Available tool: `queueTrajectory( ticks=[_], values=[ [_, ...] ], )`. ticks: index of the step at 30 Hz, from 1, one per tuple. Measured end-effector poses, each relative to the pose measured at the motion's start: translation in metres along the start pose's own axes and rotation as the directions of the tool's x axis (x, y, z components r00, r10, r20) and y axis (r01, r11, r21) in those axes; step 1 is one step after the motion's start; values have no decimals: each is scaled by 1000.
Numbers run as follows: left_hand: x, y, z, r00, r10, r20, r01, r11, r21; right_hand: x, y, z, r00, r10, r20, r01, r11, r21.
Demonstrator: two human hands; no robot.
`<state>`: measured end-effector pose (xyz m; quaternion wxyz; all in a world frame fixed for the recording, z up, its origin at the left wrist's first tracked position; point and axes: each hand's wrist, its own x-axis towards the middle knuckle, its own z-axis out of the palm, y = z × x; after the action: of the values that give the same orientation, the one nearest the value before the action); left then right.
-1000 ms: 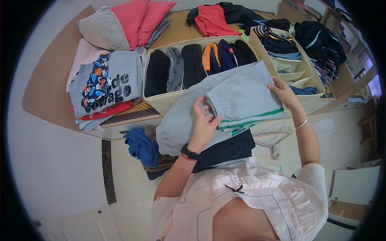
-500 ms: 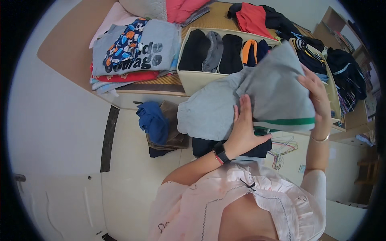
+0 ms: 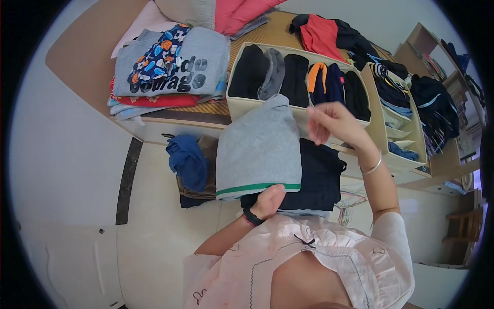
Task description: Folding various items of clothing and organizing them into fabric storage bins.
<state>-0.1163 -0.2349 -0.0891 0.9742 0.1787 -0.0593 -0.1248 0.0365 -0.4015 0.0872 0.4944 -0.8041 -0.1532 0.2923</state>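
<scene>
A folded grey garment with a green trim [image 3: 260,141] hangs in front of the cream storage box [image 3: 242,105]. My left hand [image 3: 268,202] grips its lower edge near the green band, with the fingers partly hidden. My right hand [image 3: 334,123] is raised to the right of the garment, apart from it, its fingers loosely bent with nothing visible between them. Close behind that hand is the box's front edge. Upright in the box's compartments stand rolled clothes in black, grey and navy, one with an orange edge [image 3: 316,77].
Dark folded clothes [image 3: 320,172] lie below the grey garment. A blue cloth [image 3: 188,162] tops a brown pile at left. Folded clothes [image 3: 206,49] are stacked on the bed, left of the box. A second divided box [image 3: 418,121] stands at right, near hangers [image 3: 351,198] on the floor.
The grey garment has moved left and down, and its green edge now lies along the bottom. My right hand has let go of it and moved left; my left hand has shifted down-left.
</scene>
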Motion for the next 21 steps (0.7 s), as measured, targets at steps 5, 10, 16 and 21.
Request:
queueTrajectory(
  ticks=[5,10,16,21],
  values=[
    [-5,-10,-25,993,-72,-92,78,995,66,16,49,18,996,76,35,-76,997,-12],
    [-9,0,-22,992,-112,-63,119,986,120,65,46,42,997,68,-42,-58,977,205],
    [-53,26,-76,992,-47,-119,112,777,619,72,12,62,995,87,57,-103,737,668],
    [-59,83,34,1000,3,14,-6,972,234,25,-23,62,990,-139,29,78,699,710]
  ],
)
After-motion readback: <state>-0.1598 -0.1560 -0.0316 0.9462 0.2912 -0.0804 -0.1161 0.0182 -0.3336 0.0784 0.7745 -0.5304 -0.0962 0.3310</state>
